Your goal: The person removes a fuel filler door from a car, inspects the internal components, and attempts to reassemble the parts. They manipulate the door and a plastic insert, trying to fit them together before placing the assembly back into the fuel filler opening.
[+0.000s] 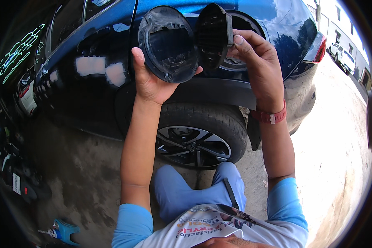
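My left hand [151, 84] grips a round black plastic cover [171, 41] from below, thumb along its left edge and a fingertip showing at its right. Its face is glossy in the middle, with a dull, dusty rim. My right hand [264, 62] pinches the edge of a second round black part [213, 37], which is ribbed and turned nearly edge-on beside the first. Right behind it lies the round recess [254, 25] in the blue car's [219, 6] rear side panel. Whether the ribbed part is attached there, I cannot tell.
Below my hands is the car's rear wheel [200, 140], under a black arch trim [211, 91]. Pale patches [91, 66] mark the dark panel at left. A tail light [318, 47] is at right. A blue tool [66, 231] lies on the floor at lower left.
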`<state>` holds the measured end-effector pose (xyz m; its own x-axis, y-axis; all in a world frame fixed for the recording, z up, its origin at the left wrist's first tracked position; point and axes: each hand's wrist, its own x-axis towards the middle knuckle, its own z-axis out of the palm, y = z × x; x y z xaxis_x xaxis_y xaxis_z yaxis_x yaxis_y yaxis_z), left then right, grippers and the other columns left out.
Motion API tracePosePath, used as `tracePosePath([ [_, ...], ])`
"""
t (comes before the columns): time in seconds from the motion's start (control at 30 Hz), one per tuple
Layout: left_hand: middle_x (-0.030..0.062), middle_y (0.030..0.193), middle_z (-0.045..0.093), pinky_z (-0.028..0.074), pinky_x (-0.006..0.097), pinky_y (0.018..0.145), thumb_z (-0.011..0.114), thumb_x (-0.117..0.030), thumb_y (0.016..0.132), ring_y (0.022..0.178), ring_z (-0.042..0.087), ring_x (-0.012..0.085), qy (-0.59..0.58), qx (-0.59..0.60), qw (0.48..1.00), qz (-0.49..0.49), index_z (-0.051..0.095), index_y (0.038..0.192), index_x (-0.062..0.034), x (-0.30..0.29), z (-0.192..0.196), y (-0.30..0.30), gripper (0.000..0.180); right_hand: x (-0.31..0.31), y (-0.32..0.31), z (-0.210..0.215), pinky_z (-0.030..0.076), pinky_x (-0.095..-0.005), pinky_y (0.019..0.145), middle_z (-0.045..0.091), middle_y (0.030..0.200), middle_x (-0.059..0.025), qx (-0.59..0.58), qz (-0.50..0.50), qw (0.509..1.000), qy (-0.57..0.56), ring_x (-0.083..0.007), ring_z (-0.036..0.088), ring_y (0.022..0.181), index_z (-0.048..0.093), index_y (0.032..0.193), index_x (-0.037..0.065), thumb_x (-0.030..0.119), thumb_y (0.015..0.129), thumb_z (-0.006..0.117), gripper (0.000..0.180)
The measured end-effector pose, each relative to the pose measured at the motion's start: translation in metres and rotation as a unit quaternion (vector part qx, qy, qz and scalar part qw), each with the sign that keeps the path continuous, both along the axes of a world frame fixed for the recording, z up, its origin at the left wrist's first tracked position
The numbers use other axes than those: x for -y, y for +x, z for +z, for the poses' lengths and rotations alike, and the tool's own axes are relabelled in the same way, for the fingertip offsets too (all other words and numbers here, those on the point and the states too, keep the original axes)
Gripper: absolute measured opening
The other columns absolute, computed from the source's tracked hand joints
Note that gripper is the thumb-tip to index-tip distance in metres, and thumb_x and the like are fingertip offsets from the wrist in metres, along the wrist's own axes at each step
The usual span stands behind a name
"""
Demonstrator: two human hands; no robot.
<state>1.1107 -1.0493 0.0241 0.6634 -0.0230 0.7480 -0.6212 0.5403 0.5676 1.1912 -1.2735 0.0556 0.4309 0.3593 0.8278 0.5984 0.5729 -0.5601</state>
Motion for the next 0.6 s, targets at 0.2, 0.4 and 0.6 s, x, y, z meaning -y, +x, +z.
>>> tracePosePath([
  [0.2,0.0150,0.148,0.053,0.053,0.070,0.099,0.065,-0.083,0.077,0.130,0.060,0.0353,0.004,0.009,1.000,-0.007,0.035,0.156,-0.0147,0.0007,-0.0037,0.0007,0.109,0.0010,-0.0010,0.0011,0.056,-0.0288,0.092,0.075,0.103,-0.0077,0.001,0.016,1.000,0.003,-0.0145,0.073,0.094,0.072,0.117,-0.002,0.021,0.101,0.068,0.028],
  [0.4,0.0144,0.148,0.053,0.053,0.069,0.099,0.066,-0.082,0.077,0.131,0.059,0.0346,0.008,0.006,1.000,0.006,0.036,0.156,-0.0142,0.0023,-0.0034,0.0014,0.109,0.0018,-0.0010,0.0016,0.056,-0.0286,0.092,0.075,0.102,-0.0080,0.003,0.016,1.000,0.001,-0.0150,0.073,0.093,0.072,0.117,-0.002,0.021,0.101,0.069,0.028],
  [0.6,0.0132,0.144,0.057,0.055,0.063,0.100,0.065,-0.081,0.079,0.127,0.062,0.0321,0.020,0.002,1.000,0.015,0.041,0.153,-0.0138,0.0038,-0.0032,0.0006,0.103,0.0017,-0.0020,0.0013,0.056,-0.0285,0.091,0.075,0.102,-0.0079,0.005,0.005,1.000,0.002,-0.0146,0.073,0.093,0.072,0.116,-0.002,0.021,0.101,0.069,0.028],
])
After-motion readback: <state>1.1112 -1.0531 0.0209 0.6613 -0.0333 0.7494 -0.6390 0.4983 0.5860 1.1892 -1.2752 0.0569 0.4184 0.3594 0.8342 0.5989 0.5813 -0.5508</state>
